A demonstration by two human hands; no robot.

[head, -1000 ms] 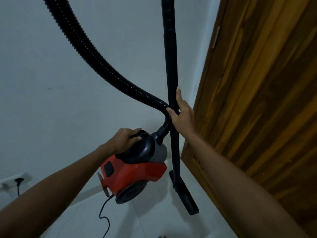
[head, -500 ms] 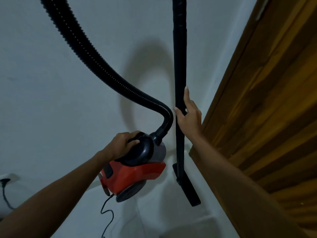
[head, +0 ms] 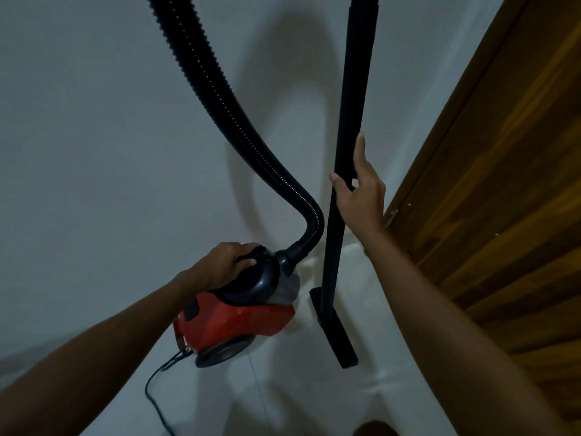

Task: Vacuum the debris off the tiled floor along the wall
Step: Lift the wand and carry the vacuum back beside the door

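One vacuum (head: pixel 239 313), two hands, seemingly.

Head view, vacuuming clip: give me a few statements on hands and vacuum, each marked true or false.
1. The left hand grips the handle on top of the red vacuum body. True.
2. The right hand holds the corrugated hose. False: it holds the straight black wand.
3. The floor nozzle sits at the wand's lower end. True.
4. A wooden door stands left of the vacuum. False: it is on the right.
5. No power cord shows. False: a black cord trails from the body.
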